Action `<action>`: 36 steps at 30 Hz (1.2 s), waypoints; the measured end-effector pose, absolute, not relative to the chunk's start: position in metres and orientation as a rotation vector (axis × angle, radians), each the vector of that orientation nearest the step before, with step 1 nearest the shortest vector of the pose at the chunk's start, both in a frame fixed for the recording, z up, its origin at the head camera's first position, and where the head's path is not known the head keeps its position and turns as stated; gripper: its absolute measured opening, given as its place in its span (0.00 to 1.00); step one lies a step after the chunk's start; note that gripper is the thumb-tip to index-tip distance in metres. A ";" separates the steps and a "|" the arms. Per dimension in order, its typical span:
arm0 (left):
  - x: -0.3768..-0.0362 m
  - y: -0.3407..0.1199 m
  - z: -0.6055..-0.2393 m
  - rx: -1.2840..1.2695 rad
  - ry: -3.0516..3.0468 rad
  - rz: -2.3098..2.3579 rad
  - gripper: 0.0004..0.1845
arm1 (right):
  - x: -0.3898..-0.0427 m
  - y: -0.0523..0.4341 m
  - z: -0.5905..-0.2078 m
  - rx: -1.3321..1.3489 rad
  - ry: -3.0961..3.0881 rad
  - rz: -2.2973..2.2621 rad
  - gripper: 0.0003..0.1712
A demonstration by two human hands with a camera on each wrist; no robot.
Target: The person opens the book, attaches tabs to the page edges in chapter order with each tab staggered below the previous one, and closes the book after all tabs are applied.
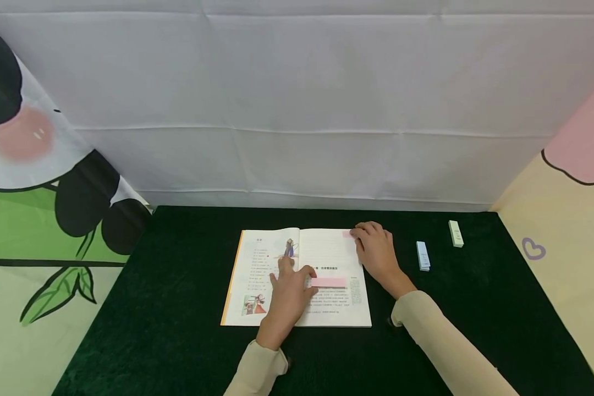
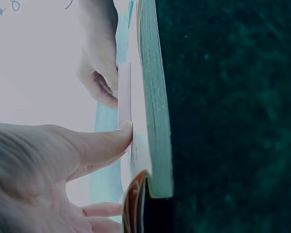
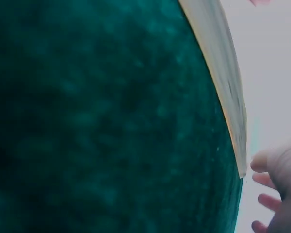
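An open book (image 1: 326, 319) with printed text and small colour pictures lies on the dark green cloth. My left hand (image 1: 288, 291) reaches over the middle of the book and pinches the left end of a pink sticky-note pad (image 1: 331, 282) between thumb and finger. In the left wrist view the pad (image 2: 124, 94) shows as a thin strip at the thumb tip. At the right page's top corner, my right hand (image 1: 376, 250) touches a small pink sticky note (image 1: 346, 234) with its fingertips, partly covering it. Its fingers look loosely bent in the right wrist view.
Right of the book lie a light blue sticky-note pad (image 1: 423, 256) and a pale green-yellow one (image 1: 456, 234). A white cloth backdrop (image 1: 297, 110) hangs behind the table (image 1: 168, 308), with printed cartoon cloth on both sides.
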State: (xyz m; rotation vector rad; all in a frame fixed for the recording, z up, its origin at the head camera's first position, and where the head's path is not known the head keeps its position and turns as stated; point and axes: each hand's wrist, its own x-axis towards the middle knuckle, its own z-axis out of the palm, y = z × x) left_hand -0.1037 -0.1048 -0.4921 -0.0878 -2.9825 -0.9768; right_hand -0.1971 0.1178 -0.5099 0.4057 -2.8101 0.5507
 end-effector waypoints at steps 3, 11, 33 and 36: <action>-0.104 -0.105 -0.492 -0.091 -2.981 -0.969 0.12 | -0.193 0.115 -0.507 0.467 -2.802 0.424 0.16; -0.105 -0.106 -0.490 -0.106 -2.955 -0.962 0.12 | -0.179 0.105 -0.499 0.520 -2.849 0.213 0.21; -0.102 -0.107 -0.491 -0.096 -2.972 -0.995 0.12 | -0.126 0.098 -0.499 0.497 -2.994 0.491 0.19; -0.102 -0.108 -0.491 -0.091 -2.977 -0.999 0.11 | -0.120 0.099 -0.498 0.500 -2.993 0.512 0.19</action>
